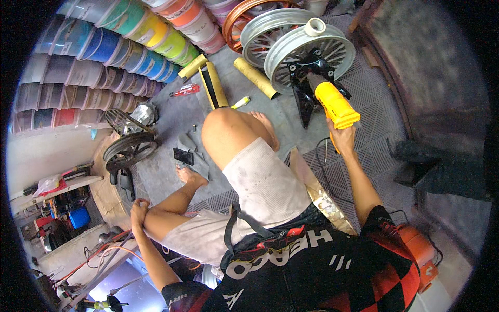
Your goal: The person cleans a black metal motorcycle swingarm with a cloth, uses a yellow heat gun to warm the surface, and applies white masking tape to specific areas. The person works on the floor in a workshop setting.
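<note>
My right hand (343,137) is wrapped round the grip of a yellow heat gun (337,106). Its dark nozzle points up and left at a glossy black metal bracket (303,83), with hardly any gap visible between them. Behind the bracket, a silver spoked motorcycle wheel (340,51) lies with a roll of tape (314,27) on its rim. On my left knee rests my left hand (139,212), holding nothing, its fingers loosely bent.
Another silver wheel (249,42) and an orange wheel (228,26) stand behind. Yellow sandpaper rolls (254,78), a red tool (185,90) and a phone (183,156) lie on the floor. Stacked paint tubs (99,44) line the left; a black wheel (130,150) sits below them.
</note>
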A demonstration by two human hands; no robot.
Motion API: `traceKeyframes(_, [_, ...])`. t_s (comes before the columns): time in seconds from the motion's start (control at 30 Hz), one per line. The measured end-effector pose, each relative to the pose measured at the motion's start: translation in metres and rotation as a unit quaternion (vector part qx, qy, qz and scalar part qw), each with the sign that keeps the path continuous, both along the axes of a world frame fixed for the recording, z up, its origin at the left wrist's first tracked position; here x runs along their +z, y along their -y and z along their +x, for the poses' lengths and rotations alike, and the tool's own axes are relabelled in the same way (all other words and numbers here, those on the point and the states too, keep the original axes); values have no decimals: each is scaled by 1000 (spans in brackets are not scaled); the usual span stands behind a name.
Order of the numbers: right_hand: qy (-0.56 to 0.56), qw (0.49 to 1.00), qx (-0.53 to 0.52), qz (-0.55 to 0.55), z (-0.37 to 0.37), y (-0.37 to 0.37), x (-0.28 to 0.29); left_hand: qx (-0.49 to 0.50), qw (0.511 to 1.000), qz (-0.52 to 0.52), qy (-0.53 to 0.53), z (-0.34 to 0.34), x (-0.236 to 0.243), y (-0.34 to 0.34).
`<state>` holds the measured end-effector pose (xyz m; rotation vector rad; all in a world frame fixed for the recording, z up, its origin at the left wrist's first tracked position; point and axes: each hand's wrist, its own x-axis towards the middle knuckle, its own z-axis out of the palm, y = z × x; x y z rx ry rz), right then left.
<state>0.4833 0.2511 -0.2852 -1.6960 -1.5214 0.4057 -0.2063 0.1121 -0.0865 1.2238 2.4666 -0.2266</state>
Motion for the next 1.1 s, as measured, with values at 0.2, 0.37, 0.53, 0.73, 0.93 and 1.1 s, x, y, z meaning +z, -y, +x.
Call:
traceKeyframes(0.2, [22,1000,13,14,2,2,-3,48,998,-3,29,-25,-16,10])
traceKeyframes(0.37, [73,997,4,-25,2,-1,-7,28,999,3,18,-25,-14,10])
traceKeyframes(0.53, [89,994,-5,-57,-2,0,1,46,998,11,41,-22,-14,10])
traceKeyframes(0.73, [96,994,-17,-59,-2,1,2,16,1000,2,2,-22,-14,11])
traceKeyframes(0.93, [101,993,-10,-54,2,2,-6,12,1000,-1,5,-8,-7,4])
traceKeyframes(1.1, [73,997,26,-4,4,-5,-19,20,1000,-1,-10,4,2,3])
